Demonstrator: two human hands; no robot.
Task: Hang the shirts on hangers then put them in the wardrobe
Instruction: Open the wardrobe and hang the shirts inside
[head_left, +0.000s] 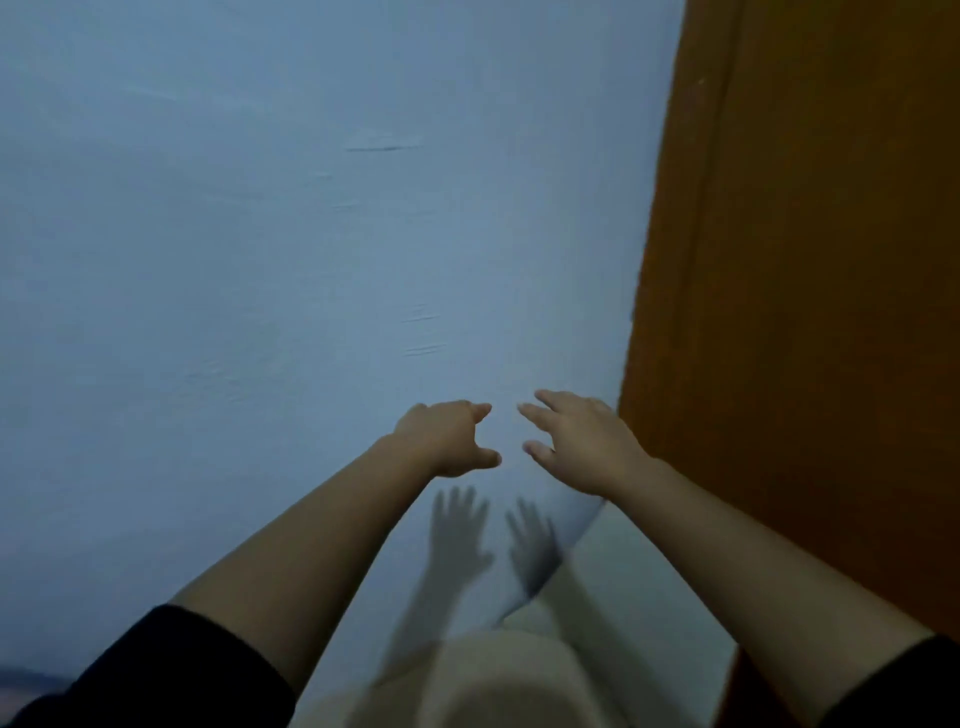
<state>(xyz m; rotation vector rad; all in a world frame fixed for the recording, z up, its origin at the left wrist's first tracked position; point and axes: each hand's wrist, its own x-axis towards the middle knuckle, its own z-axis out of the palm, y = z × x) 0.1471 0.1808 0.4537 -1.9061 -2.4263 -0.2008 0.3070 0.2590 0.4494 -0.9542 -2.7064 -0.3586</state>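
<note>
Your left hand (449, 439): bare, no ring, no watch, no glove. Your right hand (582, 441): bare too, nothing on wrist, short nails showing on fingertips (532, 448). Both your forearms uncovered from wrist up past elbow. Your left sleeve (171, 670): black, plain fabric, short, hem ending on upper arm, no print or seam detail visible. Your right sleeve (893, 686): same black, only small part showing. Picture soft and dim; finer details of cloth cannot be told.
</note>
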